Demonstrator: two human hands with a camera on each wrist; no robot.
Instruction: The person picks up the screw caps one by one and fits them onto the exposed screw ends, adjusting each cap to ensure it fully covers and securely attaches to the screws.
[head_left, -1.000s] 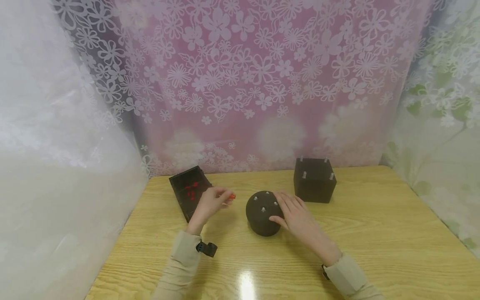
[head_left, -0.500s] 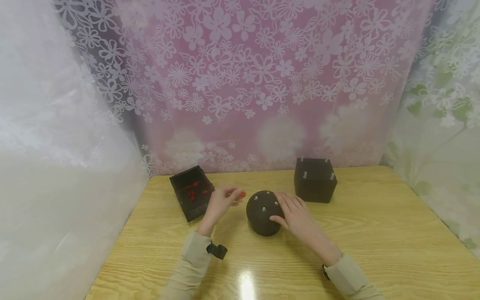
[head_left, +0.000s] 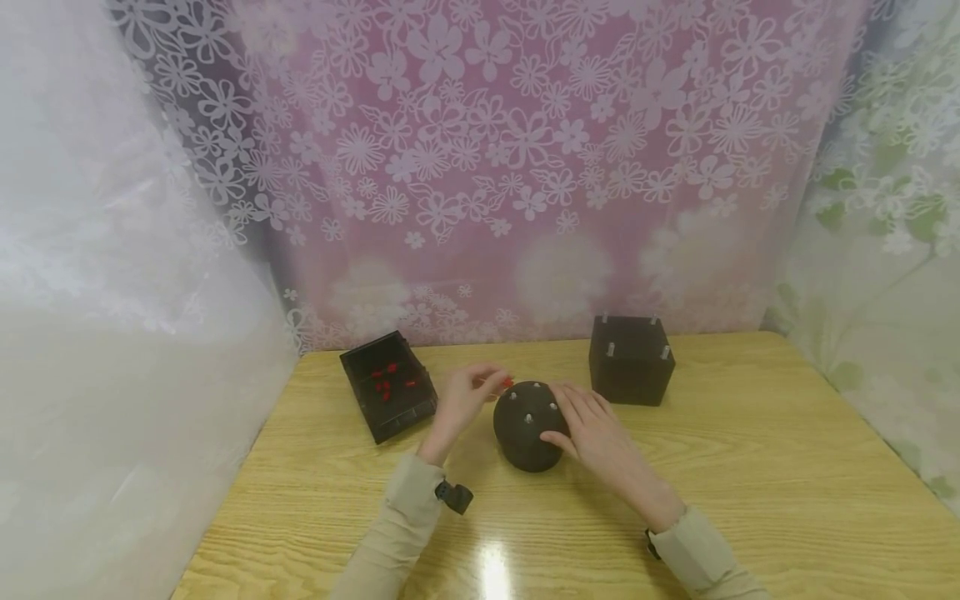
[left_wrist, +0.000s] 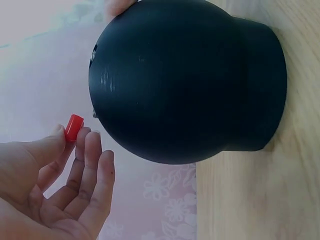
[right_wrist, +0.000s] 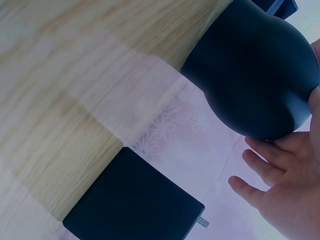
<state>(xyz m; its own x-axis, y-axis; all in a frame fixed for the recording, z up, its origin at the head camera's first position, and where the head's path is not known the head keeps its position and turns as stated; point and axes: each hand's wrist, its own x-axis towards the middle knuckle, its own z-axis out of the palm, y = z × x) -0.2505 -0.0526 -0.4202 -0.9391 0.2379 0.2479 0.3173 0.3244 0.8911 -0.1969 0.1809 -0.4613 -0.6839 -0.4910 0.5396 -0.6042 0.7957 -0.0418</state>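
Observation:
A black dome-topped block stands on the table, with several short metal studs sticking out of its top. My left hand pinches a small red cylindrical cap between thumb and index finger, close to the dome's left side. In the left wrist view the cap is apart from the dome, near a stud, and the other fingers are loosely bent. My right hand rests on the dome's right side, thumb toward the front, fingers over the far side. In the right wrist view its lower fingers are off the surface.
At the left is a black tray with several red pieces lying in it. Behind and right of the dome sits a black box with metal studs on top. A flowered curtain hangs behind the wooden table.
My left hand has moved right, from beside the tray to the dome, carrying the red cap. The right hand and the dome have stayed in place.

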